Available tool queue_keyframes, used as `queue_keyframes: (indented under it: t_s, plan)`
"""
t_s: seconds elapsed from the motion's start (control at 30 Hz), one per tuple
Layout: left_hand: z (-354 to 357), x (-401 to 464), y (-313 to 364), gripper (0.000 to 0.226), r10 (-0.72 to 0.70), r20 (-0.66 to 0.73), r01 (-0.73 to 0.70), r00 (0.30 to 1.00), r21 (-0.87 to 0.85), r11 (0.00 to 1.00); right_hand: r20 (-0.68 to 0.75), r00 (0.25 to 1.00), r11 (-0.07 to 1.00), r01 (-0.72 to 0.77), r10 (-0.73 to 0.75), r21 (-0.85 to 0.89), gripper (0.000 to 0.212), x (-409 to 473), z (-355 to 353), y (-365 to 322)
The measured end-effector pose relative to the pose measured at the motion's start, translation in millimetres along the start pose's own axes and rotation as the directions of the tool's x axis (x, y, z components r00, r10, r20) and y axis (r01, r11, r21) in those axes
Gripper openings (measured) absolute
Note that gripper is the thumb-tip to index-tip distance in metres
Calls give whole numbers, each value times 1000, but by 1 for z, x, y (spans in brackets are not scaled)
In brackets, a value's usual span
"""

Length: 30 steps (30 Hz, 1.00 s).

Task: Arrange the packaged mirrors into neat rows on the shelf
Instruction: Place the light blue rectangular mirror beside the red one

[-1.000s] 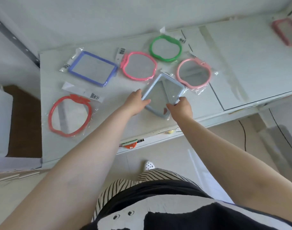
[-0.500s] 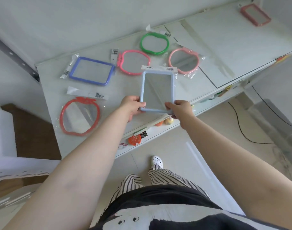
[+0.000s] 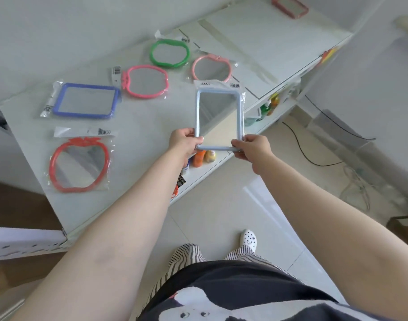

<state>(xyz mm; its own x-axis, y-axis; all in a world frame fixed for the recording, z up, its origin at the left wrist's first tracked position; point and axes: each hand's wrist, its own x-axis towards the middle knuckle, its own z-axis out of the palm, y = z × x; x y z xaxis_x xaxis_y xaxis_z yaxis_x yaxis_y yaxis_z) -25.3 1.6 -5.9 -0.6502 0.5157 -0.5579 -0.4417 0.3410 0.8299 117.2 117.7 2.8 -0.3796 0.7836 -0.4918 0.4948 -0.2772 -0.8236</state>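
Light-blue rectangular mirror in its clear bag is held up over the front edge of the white shelf, by its near bottom corners. Left hand pinches the left corner, right hand the right corner, fingers curled tight on the frame (fingertips mostly hidden behind it). Flat on the shelf: red apple mirror, dark-blue rectangular mirror, pink apple mirror, green mirror, pale-pink mirror. Red rectangular mirror at far end, cut off by the frame top. Lower-shelf items too small to identify.
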Motion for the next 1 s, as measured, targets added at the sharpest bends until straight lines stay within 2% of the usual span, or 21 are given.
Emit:
queue_keyframes:
  t_s: [0.1, 0.27, 0.37, 0.57, 0.73, 1.0]
  plan:
    - [38, 2, 2, 19, -36, 20, 36, 999, 13, 999, -18, 1000, 999, 6, -5, 39, 23, 13, -35, 6]
    - [128, 4, 6, 19, -22, 52, 20, 998, 46, 999, -56, 998, 995, 26, -20, 93, 39, 46, -114, 18]
    - [192, 2, 2, 33, -2, 76, -2, 997, 50, 999, -74, 997, 997, 36, -30, 74, 39, 69, -172, 25]
    - [298, 4, -2, 28, 35, 68, -39, 997, 66, 997, -97, 993, 997, 67, -62, 47, 49, 112, -266, 35]
    - [356, 15, 12, 19, 46, 93, -55, 995, 96, 994, -100, 993, 993, 73, -64, 90, 52, 146, -316, 34]
    - [431, 68, 42, 25, 62, 131, -81, 989, 145, 986, -156, 987, 987, 62, -38, 149, 53, 215, -366, 21]
